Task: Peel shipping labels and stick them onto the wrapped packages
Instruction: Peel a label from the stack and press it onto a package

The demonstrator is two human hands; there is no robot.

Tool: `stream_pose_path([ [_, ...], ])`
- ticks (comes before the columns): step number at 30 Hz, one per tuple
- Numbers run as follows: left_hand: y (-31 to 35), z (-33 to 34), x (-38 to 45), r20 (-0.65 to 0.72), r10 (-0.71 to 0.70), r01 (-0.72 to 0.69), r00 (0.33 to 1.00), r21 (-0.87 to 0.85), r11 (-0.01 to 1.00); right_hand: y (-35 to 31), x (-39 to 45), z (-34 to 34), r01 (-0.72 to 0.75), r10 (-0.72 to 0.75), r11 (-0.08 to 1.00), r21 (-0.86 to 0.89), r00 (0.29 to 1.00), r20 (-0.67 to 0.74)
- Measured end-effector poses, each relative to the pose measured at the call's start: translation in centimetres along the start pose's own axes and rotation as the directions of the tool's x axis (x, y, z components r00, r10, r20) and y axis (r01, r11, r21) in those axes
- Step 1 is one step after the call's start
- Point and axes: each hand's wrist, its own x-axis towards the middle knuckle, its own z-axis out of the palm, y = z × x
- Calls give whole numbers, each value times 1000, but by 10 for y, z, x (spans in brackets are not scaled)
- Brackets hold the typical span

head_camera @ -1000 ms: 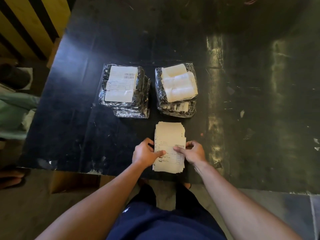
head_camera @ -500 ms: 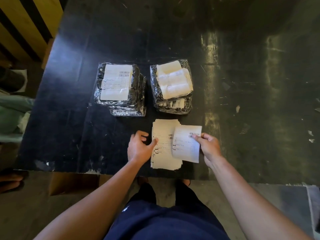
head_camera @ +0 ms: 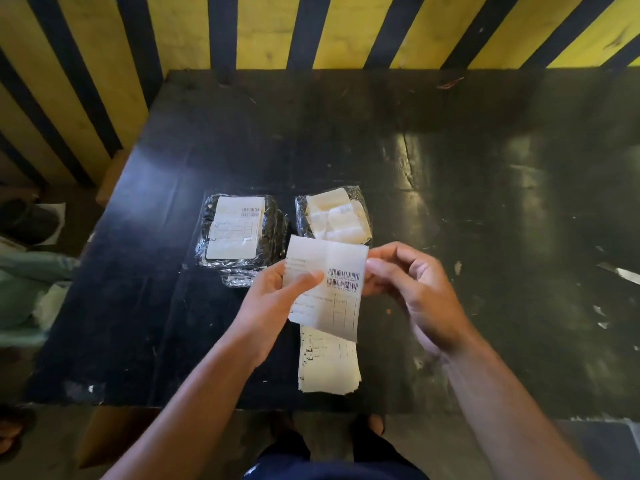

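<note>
Left hand (head_camera: 273, 299) pinches shipping label (head_camera: 325, 289) above label stack (head_camera: 329, 365); right hand (head_camera: 412, 289) fingers curled at label's right edge, seemingly gripping it.

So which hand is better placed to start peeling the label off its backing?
Probably the right hand: its fingertips pinch the label at its right edge, while the left hand steadies the sheet.

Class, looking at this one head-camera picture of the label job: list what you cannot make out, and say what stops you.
- Text on the held label: too small and blurred in the head view.
- Near edge of the right package stack: hidden behind that label.
- Top of the label stack: covered by it too.
- Right hand fingertips: motion-blurred at the label's edge.
</note>
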Motion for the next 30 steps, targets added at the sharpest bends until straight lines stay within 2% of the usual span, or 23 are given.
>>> stream_pose_path([
  [8,26,2,-13,12,99,-99,995,54,994,-41,10,-10,74,-73,997,-9,994,83],
  [21,34,5,-16,73,99,-102,992,42,994,-46,8,-14,65,-67,998,16,988,141],
  [26,31,5,-15,97,84,-83,992,-14,996,-48,6,-13,31,-49,994,103,982,180],
  [30,34,11,-15,109,71,-67,992,-36,997,-48,4,-8,-70,9,965,251,971,237],
])
